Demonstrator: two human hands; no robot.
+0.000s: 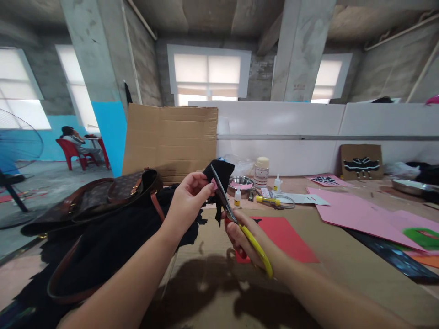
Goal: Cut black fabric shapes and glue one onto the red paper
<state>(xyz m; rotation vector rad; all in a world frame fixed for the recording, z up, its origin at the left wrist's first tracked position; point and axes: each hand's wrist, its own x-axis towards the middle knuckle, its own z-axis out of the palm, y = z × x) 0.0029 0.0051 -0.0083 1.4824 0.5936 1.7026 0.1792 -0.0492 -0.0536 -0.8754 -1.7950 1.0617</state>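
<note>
My left hand (191, 195) pinches a piece of black fabric (224, 171) together with a small pink scrap (214, 184), both raised above the table. My right hand (247, 235) is closed around the yellow and red handles of a pair of scissors (223, 197). The blades point up and away from me and lie across the black fabric, close to my left fingertips. I cannot make out how far apart the blades are. Beneath my right hand lies a red sheet (284, 237) with a small black shape on its upper edge.
Black cloth (137, 251) and a brown handbag (103, 192) lie on the left. Small glue bottles (237, 197), a metal bowl (243, 179) and a jar (262, 170) stand behind my hands. Pink sheets (360, 217) spread to the right. A person sits on a red chair (70, 153) far left.
</note>
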